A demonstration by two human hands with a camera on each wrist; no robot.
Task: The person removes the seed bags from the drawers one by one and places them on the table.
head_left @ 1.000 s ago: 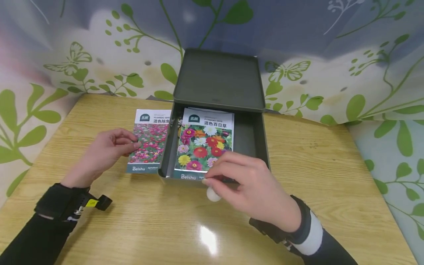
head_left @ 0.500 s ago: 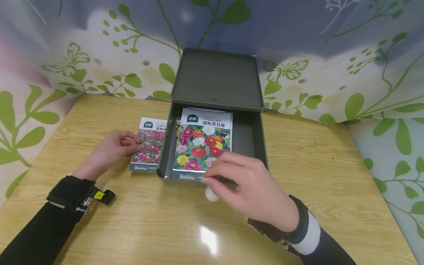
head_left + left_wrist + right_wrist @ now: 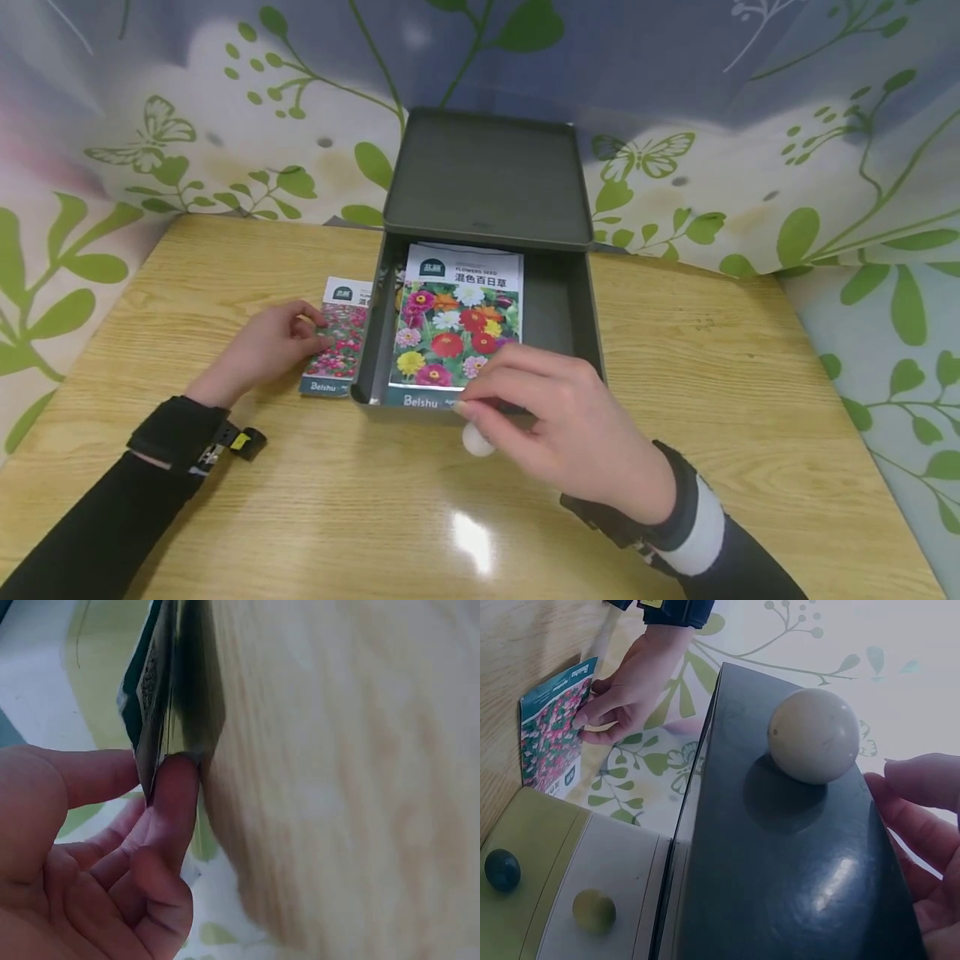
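My left fingers (image 3: 176, 802) pinched the flower-seed packet (image 3: 337, 333) by its outer side, between the left edge of the bench (image 3: 705, 400) and the open drawer (image 3: 558, 308). I judged it light, thin, bendy, perhaps slick; a flat pinch at mid-side should spare it creasing. My right fingers (image 3: 498, 385) met at the drawer's front rim; whether gripping, I couldn't tell.

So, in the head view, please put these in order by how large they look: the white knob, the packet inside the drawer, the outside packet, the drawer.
Drawer
Packet inside the drawer
Outside packet, partly hidden, ranked by its visible part
White knob
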